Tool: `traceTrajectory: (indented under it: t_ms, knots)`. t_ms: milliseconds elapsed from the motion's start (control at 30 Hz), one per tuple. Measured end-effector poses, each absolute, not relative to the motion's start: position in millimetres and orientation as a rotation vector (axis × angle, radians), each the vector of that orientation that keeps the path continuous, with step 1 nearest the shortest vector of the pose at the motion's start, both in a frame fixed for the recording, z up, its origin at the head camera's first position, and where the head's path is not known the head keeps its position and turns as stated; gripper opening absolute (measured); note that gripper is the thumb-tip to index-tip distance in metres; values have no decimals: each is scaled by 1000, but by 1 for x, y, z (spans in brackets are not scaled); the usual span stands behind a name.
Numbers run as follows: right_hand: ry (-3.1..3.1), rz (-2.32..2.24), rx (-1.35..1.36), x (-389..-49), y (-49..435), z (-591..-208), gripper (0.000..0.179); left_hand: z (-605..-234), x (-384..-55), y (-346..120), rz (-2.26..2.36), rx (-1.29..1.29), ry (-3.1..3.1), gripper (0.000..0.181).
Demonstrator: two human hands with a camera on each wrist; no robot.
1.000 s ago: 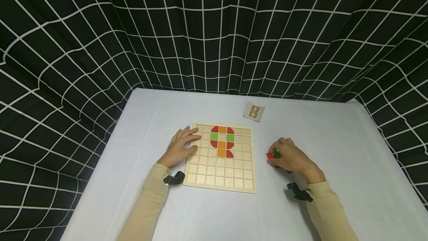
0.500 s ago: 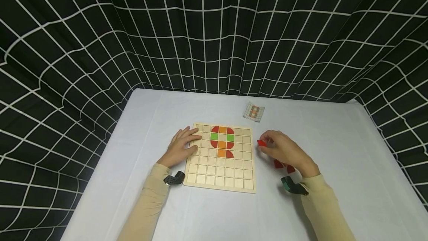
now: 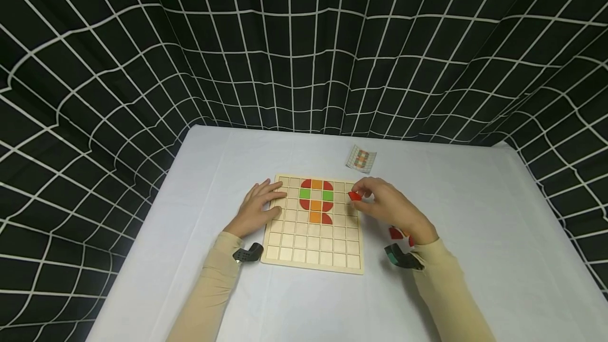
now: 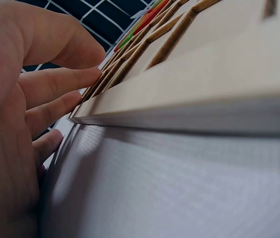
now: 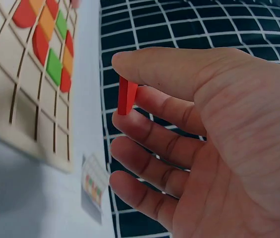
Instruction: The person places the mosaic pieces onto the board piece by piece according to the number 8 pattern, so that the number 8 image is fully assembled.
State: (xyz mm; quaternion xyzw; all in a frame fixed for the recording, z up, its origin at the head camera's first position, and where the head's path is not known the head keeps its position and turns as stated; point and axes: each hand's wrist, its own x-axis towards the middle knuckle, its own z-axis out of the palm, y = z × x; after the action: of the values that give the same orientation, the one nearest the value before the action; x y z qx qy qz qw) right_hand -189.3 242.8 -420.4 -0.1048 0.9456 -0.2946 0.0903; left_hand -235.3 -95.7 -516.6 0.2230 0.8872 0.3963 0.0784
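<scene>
The right hand's [image 3: 393, 206] fingers [image 5: 132, 123] pinch the red piece [image 5: 126, 96] by its edges, so slight a hold that it could slip or turn, while the left hand's [image 3: 256, 210] outstretched fingers might nudge the gridded board [image 3: 313, 266] beneath them askew.

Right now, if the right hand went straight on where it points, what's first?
Likely the wooden board, near its right edge; the right hand, pinching a red piece, points across it. Height is unclear; it might pass over.

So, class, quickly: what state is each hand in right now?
Left hand: open, resting on the left edge of the wooden grid board.
Right hand: closed, pinching a red tile.
</scene>
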Motion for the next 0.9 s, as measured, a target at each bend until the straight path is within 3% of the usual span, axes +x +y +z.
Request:
traceTrajectory:
  t_ms: [900]
  knots:
    - [2747, -864, -620, -202, 188, -425, 21, -517, -235, -97, 1199, 667, 2641, 42]
